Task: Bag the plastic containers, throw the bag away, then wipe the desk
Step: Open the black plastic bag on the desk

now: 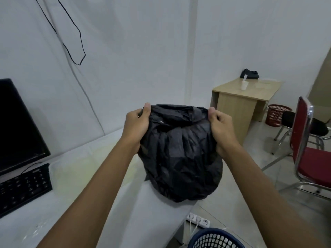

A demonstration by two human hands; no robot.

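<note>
A bulging black plastic bag (180, 151) hangs in front of me, its bottom near or on the right end of the white desk (86, 194). My left hand (137, 124) grips the bag's top edge on the left side. My right hand (221, 127) grips the top edge on the right side. The rim is stretched between both hands. Whatever is inside the bag is hidden.
A black monitor (18, 126) and keyboard (23, 188) sit at the desk's left. A blue mesh bin (215, 238) stands on the floor below, beside a white power strip (198, 220). A red chair (308, 154), a wooden table (247, 93) and a red bin (277, 115) stand to the right.
</note>
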